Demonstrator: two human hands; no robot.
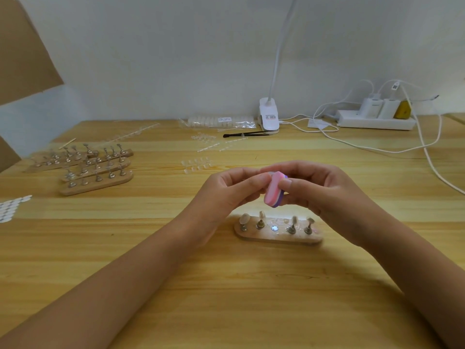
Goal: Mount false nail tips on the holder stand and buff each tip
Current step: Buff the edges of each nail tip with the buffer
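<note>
Wooden bench (251,298), white wall behind. My right hand (319,187) pinches the buffer block (274,188); left hand (226,190) is closed on something hidden, probably a tip. Holder stand (278,231) sits just near of both. Tips look light, springy: grip edges.

Pink-and-purple buffer block (274,189), tan wooden holder stand (278,236), white power strip (376,122).

Small nail-craft workstation, home or studio. Wooden worktop (100,248) against plain white wall. Several wooden holder stands (95,170) grouped far left, loose clear nail tips (197,165), bagged tips (221,121), clip lamp (269,117), power strip (375,119) with chargers.
</note>
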